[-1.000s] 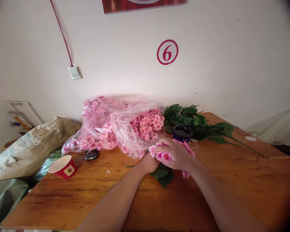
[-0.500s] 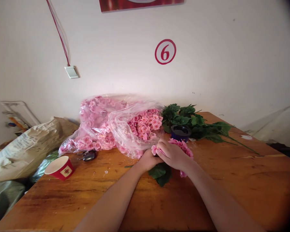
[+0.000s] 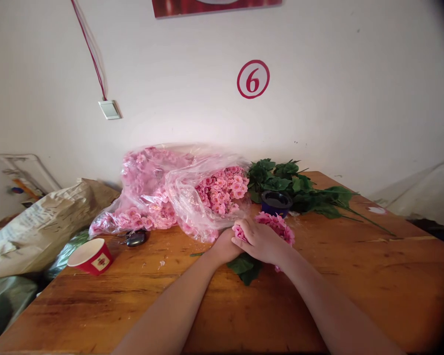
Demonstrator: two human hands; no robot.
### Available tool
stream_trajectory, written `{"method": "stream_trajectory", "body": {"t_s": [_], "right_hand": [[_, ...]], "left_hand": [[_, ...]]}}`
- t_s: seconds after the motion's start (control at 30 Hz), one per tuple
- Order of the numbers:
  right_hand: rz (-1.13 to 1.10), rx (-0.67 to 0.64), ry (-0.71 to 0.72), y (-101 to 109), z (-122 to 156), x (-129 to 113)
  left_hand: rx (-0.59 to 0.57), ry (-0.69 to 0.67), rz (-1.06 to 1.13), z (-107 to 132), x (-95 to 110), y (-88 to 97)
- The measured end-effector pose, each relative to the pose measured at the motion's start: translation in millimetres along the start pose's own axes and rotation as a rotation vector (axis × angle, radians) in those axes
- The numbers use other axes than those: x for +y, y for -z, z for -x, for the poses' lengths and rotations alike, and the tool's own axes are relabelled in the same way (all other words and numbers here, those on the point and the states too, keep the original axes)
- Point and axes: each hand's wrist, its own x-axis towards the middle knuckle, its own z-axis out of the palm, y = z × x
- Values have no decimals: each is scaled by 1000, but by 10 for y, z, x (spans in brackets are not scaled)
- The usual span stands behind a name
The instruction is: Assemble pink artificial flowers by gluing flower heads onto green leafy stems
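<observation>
My right hand point(image 3: 261, 240) is closed on a pink artificial flower point(image 3: 240, 233), its fingers bent over the petals. Just left of it and partly behind, my left hand point(image 3: 227, 245) touches the same spot; its fingers are mostly hidden. A green stem tip point(image 3: 197, 254) pokes out left of my left wrist. Green leaves point(image 3: 244, 268) hang below both hands. More pink flower heads point(image 3: 281, 229) show behind and right of my right hand. Close beyond stands a small dark blue bowl point(image 3: 277, 201) with something dark inside.
Clear plastic bags point(image 3: 148, 192) of pink flowers lie at the back of the wooden table point(image 3: 355, 291). Leafy green stems point(image 3: 307, 190) spread at the back right. A red paper cup point(image 3: 92, 256) and a black oval object point(image 3: 136, 238) sit on the left. Sacks point(image 3: 48, 222) stand beyond the left edge.
My right hand has shifted slightly down and left, pressing closer to my left hand over the flower. The left hand has hardly moved.
</observation>
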Motion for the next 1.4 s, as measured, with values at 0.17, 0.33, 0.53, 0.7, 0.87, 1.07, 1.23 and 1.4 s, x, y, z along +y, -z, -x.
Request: {"method": "stream_trajectory", "body": {"t_s": [0.17,0.33,0.53,0.7,0.87,1.07,1.23,1.4], "right_hand": [[35,54,3,13,-27,-66],[-179,108,-47,82,-53,-82],[-400,154,-137,74,-96,38],[-506,159,-243,69,-117,80],[-620,300,-360,330,-48,234],[-715,572,-597,793,-159,834],[-468,465,-620,1058,-433,1262],[-114,138,-596,1075,-611,1444]], "left_hand": [[18,-8,75,-4,-60,-7],[80,21,189,-16,-156,-35],[42,10,276,-33,-132,-21],[-1,59,255,-49,-113,-18],[40,234,168,-26,-97,-26],[-11,237,58,-20,-41,5],[-65,171,7,-37,-40,29],[-50,135,-30,-43,-51,31]]}}
